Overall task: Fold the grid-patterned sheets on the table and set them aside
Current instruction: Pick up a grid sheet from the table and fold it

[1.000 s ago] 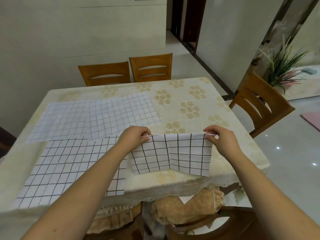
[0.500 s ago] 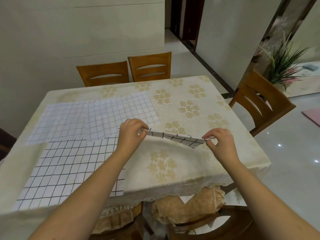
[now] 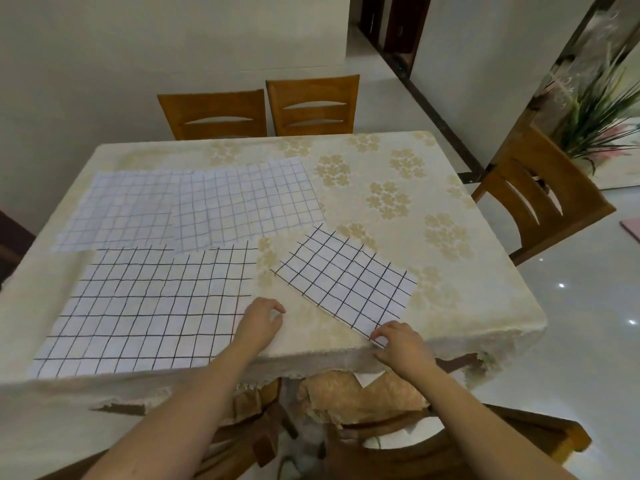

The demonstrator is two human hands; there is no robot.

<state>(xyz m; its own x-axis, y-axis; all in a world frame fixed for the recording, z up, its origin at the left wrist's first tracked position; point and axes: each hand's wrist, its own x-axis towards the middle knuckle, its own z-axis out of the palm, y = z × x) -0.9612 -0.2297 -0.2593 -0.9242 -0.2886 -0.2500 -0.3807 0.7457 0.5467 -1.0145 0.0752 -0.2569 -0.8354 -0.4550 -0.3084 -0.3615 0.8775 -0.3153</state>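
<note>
Two pale, fine-lined grid sheets (image 3: 194, 209) lay overlapping on the table (image 3: 460, 292), well beyond the left hand (image 3: 261, 322) and to its left. Nearer, the large bold-lined sheet (image 3: 145, 306) lay flat and unfolded, its right edge just beside that hand. The left hand rested at that edge, fingers loosely curled with nothing clearly held; whether the fingertips touched the sheet could not be told.

Between the hands lay bare flowered tablecloth. Ahead of the right hand (image 3: 398, 342), reaching up and to its left, the folded bold-grid sheet (image 3: 346, 282) lay askew on the cloth, one corner at the near table edge. The right hand's fingertips (image 3: 379, 337) were at that near corner, bent as if pinching or pressing it, though the grip itself was too small to confirm.

The step in hand appeared to be setting the folded piece aside. Done well, it would call for letting the corner go only once the layers lay flush, then pressing a flat palm along the fold so the piece did not spring open. Sliding it farther from the table edge would keep it from slipping off. The large sheet beside the left hand looked the natural next piece.

Wooden chairs (image 3: 263, 110) stood beyond the table.
</note>
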